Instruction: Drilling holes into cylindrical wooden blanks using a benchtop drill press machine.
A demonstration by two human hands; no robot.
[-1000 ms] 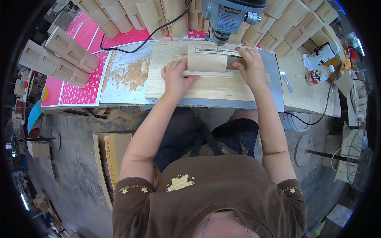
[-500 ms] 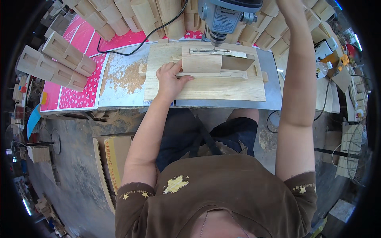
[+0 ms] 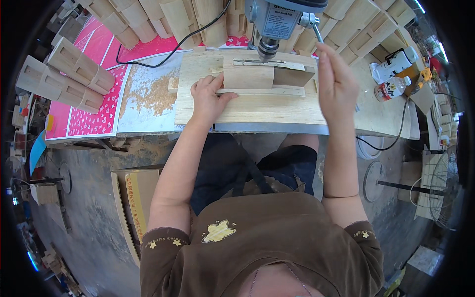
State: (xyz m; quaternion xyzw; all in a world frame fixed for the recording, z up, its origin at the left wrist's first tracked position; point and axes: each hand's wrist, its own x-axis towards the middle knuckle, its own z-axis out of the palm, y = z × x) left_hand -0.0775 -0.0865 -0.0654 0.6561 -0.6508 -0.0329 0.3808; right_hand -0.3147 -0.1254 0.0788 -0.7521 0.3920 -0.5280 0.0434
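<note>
A pale wooden block [image 3: 249, 78] with a flat face rests in a wooden jig on a board [image 3: 277, 117], under the drill chuck [image 3: 267, 50] of a grey bench drill [image 3: 277, 22]. My left hand [image 3: 208, 99] grips the block's left end, thumb along the jig's front strip. To the block's right is a darker flat piece [image 3: 293, 76], and a slotted strip [image 3: 267, 64] lies along the top. My right hand [image 3: 337, 81] is closed at the drill's metal feed lever [image 3: 318, 33]; its fingers partly hide the lever. The drill bit's tip is hard to make out.
Many wooden cylinders with cut recesses [image 3: 210, 22] line the back; two more [image 3: 62, 84] lie at the left on pink sheeting. Sawdust [image 3: 151, 94] covers the tabletop nearby. A black cable [image 3: 173, 58] crosses behind. Bottles [image 3: 391, 89] stand at the right, a carton [image 3: 136, 198] below.
My right hand has come down and inward from the upper right to the feed lever, which now shows beside the drill. My left hand keeps its hold on the block.
</note>
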